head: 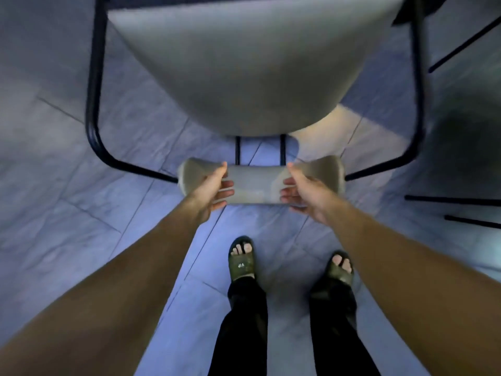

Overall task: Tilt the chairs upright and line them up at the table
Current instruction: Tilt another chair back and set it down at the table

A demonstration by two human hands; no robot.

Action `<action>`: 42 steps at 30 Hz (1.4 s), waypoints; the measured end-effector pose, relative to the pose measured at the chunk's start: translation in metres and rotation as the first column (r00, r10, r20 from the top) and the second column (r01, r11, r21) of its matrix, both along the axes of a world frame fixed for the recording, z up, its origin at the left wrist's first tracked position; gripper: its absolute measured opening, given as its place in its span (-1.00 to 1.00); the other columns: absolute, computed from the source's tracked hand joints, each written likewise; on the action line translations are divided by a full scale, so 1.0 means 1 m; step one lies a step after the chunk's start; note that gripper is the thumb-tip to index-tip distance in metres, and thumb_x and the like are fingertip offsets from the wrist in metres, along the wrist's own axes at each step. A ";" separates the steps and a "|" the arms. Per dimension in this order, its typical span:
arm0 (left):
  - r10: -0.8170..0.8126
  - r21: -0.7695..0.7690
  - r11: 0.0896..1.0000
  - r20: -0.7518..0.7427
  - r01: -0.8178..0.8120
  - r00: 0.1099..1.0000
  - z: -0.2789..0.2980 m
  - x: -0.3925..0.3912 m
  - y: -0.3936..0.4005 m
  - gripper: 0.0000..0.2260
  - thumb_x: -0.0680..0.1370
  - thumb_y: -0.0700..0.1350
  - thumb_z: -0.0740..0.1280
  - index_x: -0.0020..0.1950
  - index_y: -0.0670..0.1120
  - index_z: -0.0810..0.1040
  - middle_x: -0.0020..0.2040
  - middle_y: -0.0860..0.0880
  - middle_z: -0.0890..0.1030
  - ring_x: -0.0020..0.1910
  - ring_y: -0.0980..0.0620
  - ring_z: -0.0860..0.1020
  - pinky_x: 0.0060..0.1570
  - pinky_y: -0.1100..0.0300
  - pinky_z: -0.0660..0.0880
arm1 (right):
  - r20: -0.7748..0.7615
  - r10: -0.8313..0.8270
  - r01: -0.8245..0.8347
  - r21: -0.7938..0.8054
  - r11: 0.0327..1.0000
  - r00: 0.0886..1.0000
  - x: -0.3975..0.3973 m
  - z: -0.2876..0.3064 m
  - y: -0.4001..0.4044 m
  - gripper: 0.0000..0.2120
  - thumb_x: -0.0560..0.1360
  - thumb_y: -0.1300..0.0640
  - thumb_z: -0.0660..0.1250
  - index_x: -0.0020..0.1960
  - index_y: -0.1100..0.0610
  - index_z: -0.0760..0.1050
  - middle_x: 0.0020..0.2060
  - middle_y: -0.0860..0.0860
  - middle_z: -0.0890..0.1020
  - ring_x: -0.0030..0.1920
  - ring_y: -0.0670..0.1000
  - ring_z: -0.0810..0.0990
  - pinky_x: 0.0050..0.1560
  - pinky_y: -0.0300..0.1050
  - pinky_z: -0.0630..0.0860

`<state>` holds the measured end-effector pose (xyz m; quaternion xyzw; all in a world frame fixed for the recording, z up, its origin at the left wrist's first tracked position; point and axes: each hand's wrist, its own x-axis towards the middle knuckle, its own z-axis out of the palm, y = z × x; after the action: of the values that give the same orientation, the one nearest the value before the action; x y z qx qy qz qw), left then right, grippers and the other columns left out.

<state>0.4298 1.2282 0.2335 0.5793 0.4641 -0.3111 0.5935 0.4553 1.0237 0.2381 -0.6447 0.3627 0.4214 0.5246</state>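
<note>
A chair stands upright right in front of me, with a grey seat (252,71) and a black tube frame (93,109). Its narrow grey backrest (256,185) faces me at mid-frame. My left hand (212,189) grips the backrest's left part, thumb on top and fingers curled under. My right hand (303,191) grips the right part the same way. The picture is blurred by motion.
Black legs of another chair (458,200) stick in from the right edge, and one more black bar (466,44) crosses the upper right. My two feet in dark sandals (242,263) stand on the grey tiled floor (67,199) just behind the chair.
</note>
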 end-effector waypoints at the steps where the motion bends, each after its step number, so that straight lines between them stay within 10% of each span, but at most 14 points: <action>1: 0.008 -0.006 1.000 -0.023 -0.008 1.000 -0.019 -0.001 0.004 -0.67 0.58 0.24 0.17 0.11 0.02 0.48 0.07 0.01 0.58 -0.05 0.09 0.58 0.09 0.09 0.41 | -0.014 -0.003 0.003 -0.001 1.000 1.000 0.000 -0.020 0.005 -0.50 0.49 -0.35 0.18 0.03 0.08 0.52 -0.22 0.01 0.64 -0.24 -0.03 0.63 -0.21 -0.17 0.50; 9: 0.159 -0.057 0.982 -0.258 -0.179 0.953 -0.158 -0.023 0.019 -0.37 0.52 0.28 0.25 0.47 -0.05 0.31 0.34 -0.03 0.47 0.41 0.01 0.40 0.39 0.05 0.28 | -0.215 -0.217 0.221 -0.004 0.975 0.952 -0.026 -0.173 0.011 -0.52 0.51 -0.30 0.21 0.04 0.14 0.45 -0.25 0.03 0.57 -0.35 -0.03 0.54 -0.22 -0.13 0.55; 14: 0.311 -0.034 0.939 -0.340 -0.342 0.888 -0.214 -0.029 0.022 -0.22 0.40 0.32 0.36 0.48 -0.09 0.28 0.25 -0.07 0.44 0.30 -0.01 0.44 0.36 0.02 0.36 | -0.317 -0.501 0.536 0.028 0.843 0.805 -0.039 -0.238 0.017 -0.55 0.49 -0.27 0.28 -0.30 0.08 0.33 -0.58 0.01 0.28 -0.53 -0.04 0.18 -0.03 -0.14 0.58; 25: 0.575 -0.154 0.780 -0.203 -0.606 0.792 -0.278 -0.035 0.005 -0.35 0.39 0.32 0.38 0.37 0.01 0.46 0.29 0.07 0.54 0.33 0.10 0.45 0.37 0.07 0.33 | -0.269 -0.696 0.721 -0.011 0.693 0.666 -0.036 -0.306 0.023 -0.64 0.40 -0.24 0.40 -0.29 0.02 0.41 -0.55 -0.08 0.45 -0.61 -0.09 0.34 -0.54 -0.40 0.35; 30: 0.552 -0.157 0.797 -0.201 -0.583 0.809 -0.272 -0.036 0.009 -0.45 0.42 0.30 0.37 0.27 -0.01 0.52 0.01 0.07 0.62 0.14 0.09 0.55 0.25 0.16 0.41 | -0.237 -0.692 0.715 0.017 0.699 0.682 -0.040 -0.301 0.012 -0.70 0.40 -0.18 0.44 -0.20 0.03 0.47 -0.39 -0.06 0.52 -0.49 -0.07 0.39 -0.37 -0.27 0.43; 38: 0.517 -0.062 0.846 -0.149 -0.530 0.843 -0.189 -0.027 0.033 -0.35 0.41 0.32 0.36 0.39 0.00 0.41 0.02 0.07 0.58 0.15 0.06 0.53 0.34 0.09 0.34 | -0.271 -0.613 0.654 0.090 0.751 0.742 -0.043 -0.220 0.023 -0.59 0.40 -0.26 0.39 -0.34 0.01 0.32 -0.76 -0.09 0.39 -0.76 -0.18 0.36 -0.41 -0.26 0.33; 42: 0.525 -0.059 0.846 -0.072 -0.529 0.848 -0.129 -0.015 0.042 -0.35 0.38 0.33 0.39 0.36 0.01 0.43 0.10 0.06 0.60 0.19 0.06 0.53 0.35 0.07 0.36 | -0.257 -0.553 0.593 0.117 0.796 0.793 -0.031 -0.153 0.030 -0.65 0.35 -0.26 0.44 -0.17 0.00 0.47 -0.56 -0.10 0.53 -0.45 -0.17 0.51 -0.34 -0.25 0.41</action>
<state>0.4147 1.2707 0.1049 0.3981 0.6085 -0.1689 0.6654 0.4245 1.0535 0.0852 -0.4021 0.5526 0.3400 0.6460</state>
